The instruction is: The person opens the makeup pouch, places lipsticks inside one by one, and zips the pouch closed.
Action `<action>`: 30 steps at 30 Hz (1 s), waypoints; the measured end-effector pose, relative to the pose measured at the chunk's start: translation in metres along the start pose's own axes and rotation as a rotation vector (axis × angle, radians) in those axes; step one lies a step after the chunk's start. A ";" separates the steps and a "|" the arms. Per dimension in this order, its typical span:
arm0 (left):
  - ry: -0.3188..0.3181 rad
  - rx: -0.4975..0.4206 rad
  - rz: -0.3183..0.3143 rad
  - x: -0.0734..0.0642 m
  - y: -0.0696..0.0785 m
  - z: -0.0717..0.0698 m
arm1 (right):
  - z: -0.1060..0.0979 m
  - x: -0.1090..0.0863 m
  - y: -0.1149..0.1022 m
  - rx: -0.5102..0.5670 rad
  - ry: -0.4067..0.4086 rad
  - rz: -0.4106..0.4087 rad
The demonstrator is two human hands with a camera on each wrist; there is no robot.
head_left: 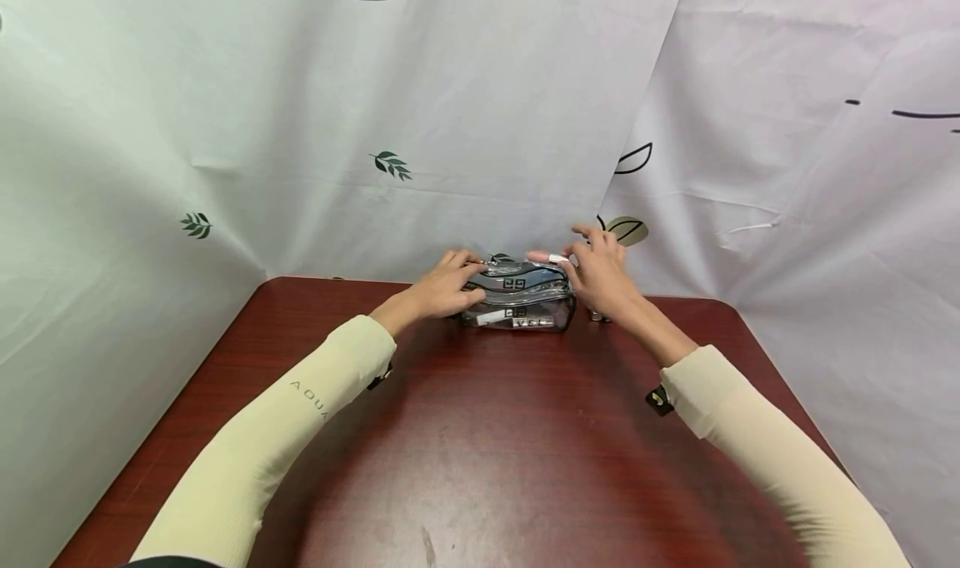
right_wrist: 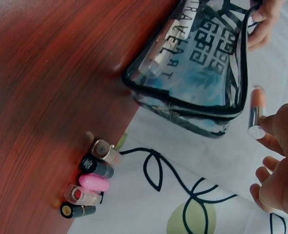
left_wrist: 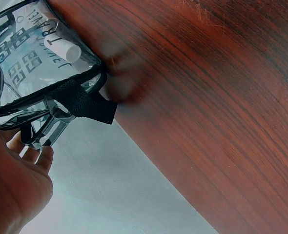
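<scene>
Red table (head_left: 450, 451), clear "TRAVEL" pouch (right_wrist: 210, 83)

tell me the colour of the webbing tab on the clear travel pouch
Black; the webbing tab shows best in the left wrist view.

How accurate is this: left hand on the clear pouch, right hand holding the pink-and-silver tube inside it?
Not quite: the pink-and-silver tube is outside the clear pouch, as the right wrist view shows. Left hand on the pouch and right hand holding the tube are correct.
</scene>
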State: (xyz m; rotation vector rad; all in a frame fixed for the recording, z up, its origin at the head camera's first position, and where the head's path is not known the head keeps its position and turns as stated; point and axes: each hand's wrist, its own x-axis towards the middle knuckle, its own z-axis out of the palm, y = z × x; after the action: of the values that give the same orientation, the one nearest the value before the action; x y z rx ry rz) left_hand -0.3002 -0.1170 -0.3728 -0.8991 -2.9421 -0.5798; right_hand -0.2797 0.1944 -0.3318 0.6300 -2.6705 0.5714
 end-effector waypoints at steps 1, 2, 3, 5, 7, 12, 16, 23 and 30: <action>-0.003 -0.005 -0.003 0.000 0.000 0.000 | 0.001 0.000 -0.002 -0.005 -0.001 -0.007; -0.003 -0.009 -0.005 0.000 0.000 0.000 | 0.002 -0.001 -0.003 -0.010 -0.004 -0.013; -0.005 -0.014 -0.007 0.000 0.000 0.000 | 0.003 -0.001 -0.005 -0.014 -0.007 -0.017; -0.009 -0.019 -0.011 0.000 0.000 -0.001 | 0.005 -0.002 -0.007 -0.027 -0.018 -0.031; -0.013 -0.020 -0.013 0.000 0.000 -0.001 | 0.007 -0.002 -0.009 -0.040 -0.026 -0.045; -0.015 -0.017 -0.013 0.000 0.001 -0.001 | 0.013 -0.001 -0.015 -0.047 -0.024 -0.078; -0.004 -0.013 -0.008 0.000 0.000 0.000 | 0.018 0.000 -0.020 -0.054 -0.041 -0.096; -0.003 -0.002 0.000 0.000 -0.001 0.001 | 0.021 0.001 -0.028 -0.038 -0.058 -0.122; -0.011 -0.008 -0.010 0.001 0.000 0.000 | 0.026 0.003 -0.030 -0.023 -0.057 -0.129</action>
State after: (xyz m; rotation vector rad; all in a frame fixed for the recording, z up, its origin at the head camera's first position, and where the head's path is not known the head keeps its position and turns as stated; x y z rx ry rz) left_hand -0.3005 -0.1165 -0.3724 -0.8913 -2.9579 -0.5900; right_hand -0.2734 0.1568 -0.3434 0.8174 -2.6605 0.4939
